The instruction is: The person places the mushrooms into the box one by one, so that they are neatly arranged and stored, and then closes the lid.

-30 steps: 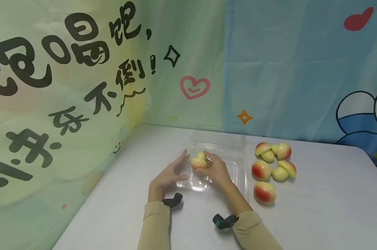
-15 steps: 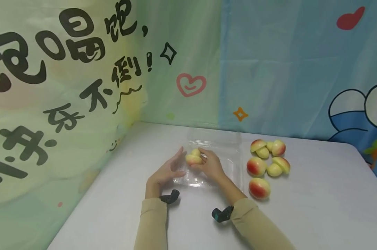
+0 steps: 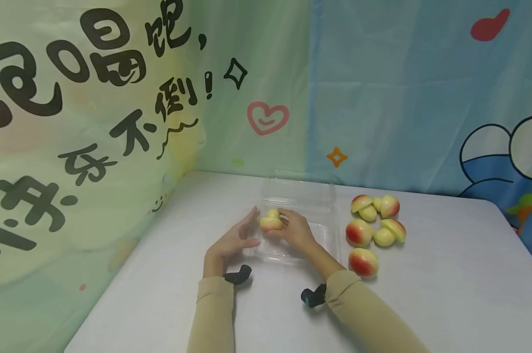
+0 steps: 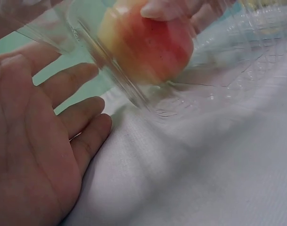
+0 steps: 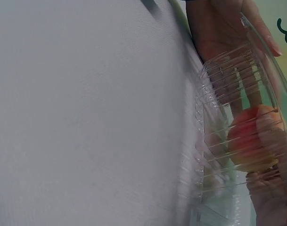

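My right hand (image 3: 296, 231) pinches a toy mushroom (image 3: 271, 224) with a pale yellow stem and a red-blushed cap. Stem up, it is at the left part of an open clear plastic clamshell box (image 3: 307, 193). In the left wrist view the mushroom's red cap (image 4: 159, 47) shows through the box wall. Beside the box's left side, my left hand (image 3: 231, 245) has its fingers extended, thumb apart, the fingertips (image 4: 97, 106) close to the wall. The right wrist view shows the right fingers round the cap (image 5: 249, 141) behind the ribbed plastic.
To the right of the box several more toy mushrooms lie on the white table (image 3: 442, 274). The nearest one (image 3: 363, 262) shows only its cap, and another (image 3: 390, 232) lies on its side. Behind the table hangs a printed curtain (image 3: 380, 98); the box lid leans open toward it.
The head view has turned slightly, so everything sits a little further left and up. Relative to the box, both hands and the pinched mushroom keep nearly the same places.
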`<move>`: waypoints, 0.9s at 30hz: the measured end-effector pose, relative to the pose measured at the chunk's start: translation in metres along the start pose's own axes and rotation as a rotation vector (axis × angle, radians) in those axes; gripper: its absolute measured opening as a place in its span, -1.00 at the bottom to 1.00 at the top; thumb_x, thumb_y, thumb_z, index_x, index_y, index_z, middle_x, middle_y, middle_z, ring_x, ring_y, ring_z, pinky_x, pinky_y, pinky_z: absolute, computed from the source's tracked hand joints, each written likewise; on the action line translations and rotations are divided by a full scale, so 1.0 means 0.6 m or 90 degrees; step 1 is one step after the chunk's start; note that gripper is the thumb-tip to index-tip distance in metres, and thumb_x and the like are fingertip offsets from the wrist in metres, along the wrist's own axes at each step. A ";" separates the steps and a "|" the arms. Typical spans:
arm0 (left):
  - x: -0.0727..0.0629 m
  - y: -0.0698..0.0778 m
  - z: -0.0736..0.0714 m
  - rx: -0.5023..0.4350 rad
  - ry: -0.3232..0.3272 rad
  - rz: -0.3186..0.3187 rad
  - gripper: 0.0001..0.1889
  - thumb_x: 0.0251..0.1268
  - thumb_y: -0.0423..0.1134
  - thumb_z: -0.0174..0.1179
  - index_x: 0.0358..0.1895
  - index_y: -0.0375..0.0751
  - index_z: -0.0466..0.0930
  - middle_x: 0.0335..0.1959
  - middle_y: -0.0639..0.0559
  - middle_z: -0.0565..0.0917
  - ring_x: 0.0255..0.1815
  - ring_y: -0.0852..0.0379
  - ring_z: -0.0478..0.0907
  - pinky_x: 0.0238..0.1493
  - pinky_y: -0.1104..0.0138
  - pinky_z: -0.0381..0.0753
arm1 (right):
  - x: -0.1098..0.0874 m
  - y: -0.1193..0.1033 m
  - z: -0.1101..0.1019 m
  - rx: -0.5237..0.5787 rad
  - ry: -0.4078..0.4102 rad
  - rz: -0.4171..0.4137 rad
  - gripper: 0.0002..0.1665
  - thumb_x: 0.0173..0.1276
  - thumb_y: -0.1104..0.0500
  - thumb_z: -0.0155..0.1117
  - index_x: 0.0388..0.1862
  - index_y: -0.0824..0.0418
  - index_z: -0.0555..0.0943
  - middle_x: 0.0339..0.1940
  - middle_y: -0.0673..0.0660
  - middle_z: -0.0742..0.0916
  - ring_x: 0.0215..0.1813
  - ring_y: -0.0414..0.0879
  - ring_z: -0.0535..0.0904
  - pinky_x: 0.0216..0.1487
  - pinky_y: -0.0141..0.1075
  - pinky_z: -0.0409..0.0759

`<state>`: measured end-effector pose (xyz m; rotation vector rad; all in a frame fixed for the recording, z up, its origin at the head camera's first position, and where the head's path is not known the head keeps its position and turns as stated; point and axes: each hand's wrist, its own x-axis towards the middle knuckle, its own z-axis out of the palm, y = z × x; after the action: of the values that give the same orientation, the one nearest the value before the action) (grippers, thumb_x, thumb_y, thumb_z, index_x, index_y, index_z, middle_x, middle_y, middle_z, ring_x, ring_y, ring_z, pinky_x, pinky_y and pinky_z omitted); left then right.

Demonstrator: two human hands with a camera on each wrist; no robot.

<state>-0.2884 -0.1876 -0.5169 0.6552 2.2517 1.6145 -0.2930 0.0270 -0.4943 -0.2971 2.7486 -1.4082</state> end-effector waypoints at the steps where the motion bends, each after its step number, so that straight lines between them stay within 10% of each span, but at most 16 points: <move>1: 0.002 -0.002 0.000 0.011 0.002 -0.005 0.00 0.14 -0.39 0.27 0.53 -0.09 -0.25 0.57 0.03 -0.16 0.58 0.07 -0.26 0.55 0.10 -0.27 | 0.000 0.000 -0.002 -0.003 -0.005 -0.002 -0.10 -0.02 0.09 0.54 0.31 0.33 0.40 0.30 0.31 0.51 0.18 0.13 0.57 0.16 -0.19 0.57; 16: 0.009 -0.003 -0.002 0.025 -0.041 -0.022 0.01 0.14 -0.32 0.30 0.53 -0.14 -0.26 0.56 0.01 -0.23 0.57 0.03 -0.32 0.54 0.08 -0.28 | 0.000 -0.007 -0.033 -0.107 -0.061 -0.047 -0.14 0.01 0.02 0.52 0.27 0.34 0.44 0.21 0.28 0.60 0.20 0.15 0.55 0.25 -0.09 0.50; 27: 0.005 -0.003 0.001 0.000 -0.011 -0.024 -0.01 0.14 -0.33 0.29 0.53 0.01 -0.21 0.57 0.17 -0.19 0.58 0.13 -0.28 0.55 0.12 -0.26 | 0.006 0.006 -0.026 -0.060 -0.077 -0.042 -0.12 0.03 0.01 0.51 0.30 0.31 0.41 0.24 0.26 0.58 0.15 0.13 0.60 0.16 -0.14 0.58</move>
<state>-0.2914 -0.1861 -0.5190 0.6205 2.2383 1.5844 -0.2992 0.0408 -0.4876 -0.4653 2.7341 -1.2319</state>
